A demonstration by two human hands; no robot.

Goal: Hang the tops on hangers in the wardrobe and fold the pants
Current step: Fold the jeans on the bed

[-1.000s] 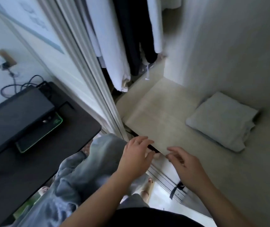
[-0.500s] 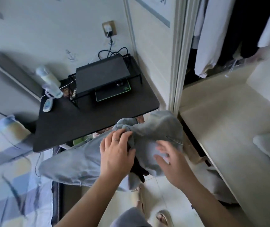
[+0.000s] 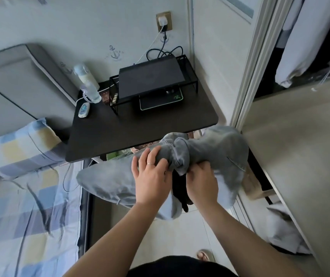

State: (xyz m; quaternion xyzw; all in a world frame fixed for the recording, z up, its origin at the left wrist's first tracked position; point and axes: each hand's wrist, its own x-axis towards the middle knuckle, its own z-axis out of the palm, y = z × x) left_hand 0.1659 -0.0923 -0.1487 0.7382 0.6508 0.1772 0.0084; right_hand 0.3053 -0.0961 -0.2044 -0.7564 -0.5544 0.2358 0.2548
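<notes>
A pair of light grey-blue jeans (image 3: 216, 154) lies bunched in the air between the black side table and the wardrobe. My left hand (image 3: 152, 176) grips the crumpled cloth at its middle, a ring on one finger. My right hand (image 3: 202, 182) pinches the fold of the same jeans from the right. A dark garment (image 3: 180, 188) hangs down between my two hands. In the open wardrobe at the top right, white tops (image 3: 300, 43) and dark clothes hang above a pale shelf (image 3: 300, 140).
A black side table (image 3: 140, 132) carries a wire rack, a dark box, a bottle (image 3: 87, 82) and a small device. A bed with a checked sheet (image 3: 26, 212) fills the left. More pale cloth (image 3: 284, 236) lies low beside the wardrobe. Tiled floor shows below my arms.
My view has swung left from the wardrobe shelf to the side table and bed. Both hands, open over the shelf edge a second ago, have closed on the jeans.
</notes>
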